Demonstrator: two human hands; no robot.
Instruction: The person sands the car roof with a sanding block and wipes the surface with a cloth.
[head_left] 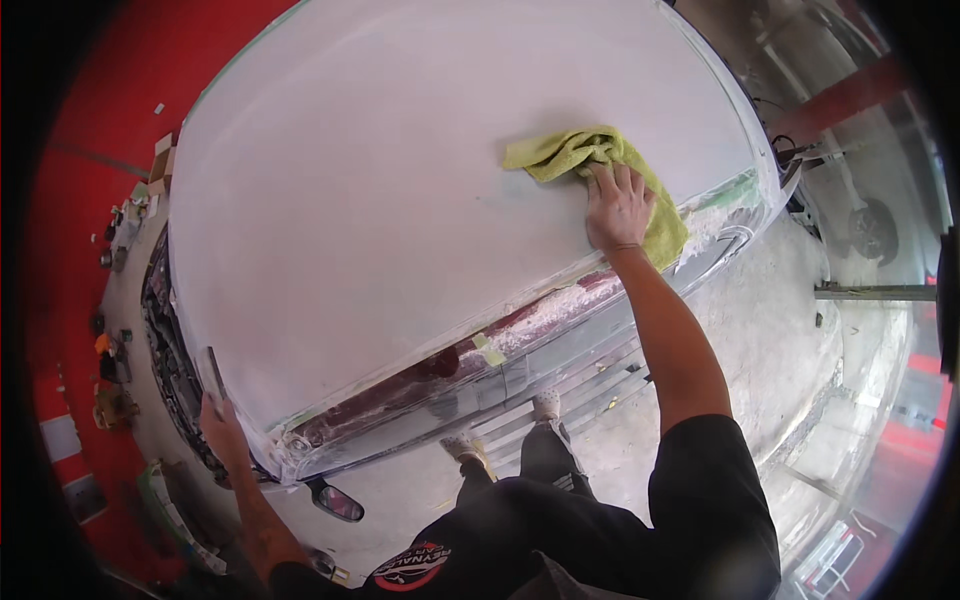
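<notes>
A large car roof (380, 190), coated in matt pale grey, fills the middle of the view. My right hand (619, 206) presses a crumpled yellow-green cloth (570, 150) onto the roof near its right side, fingers bent over the fabric. Part of the cloth drapes down over the roof's near edge. At the roof's left end, my left hand (224, 432) is closed around a narrow, flat, greyish block (211, 376), seen nearly edge-on. Its exact kind I cannot make out, and most of the left fingers are hidden.
Dusty dark red bodywork (400, 393) with bits of green masking tape (488, 349) runs along the roof's near side. A side mirror (338, 501) sticks out at lower left. Assorted tools and a cardboard box (161, 165) lie by the red wall at left. A wheel (872, 230) shows at right.
</notes>
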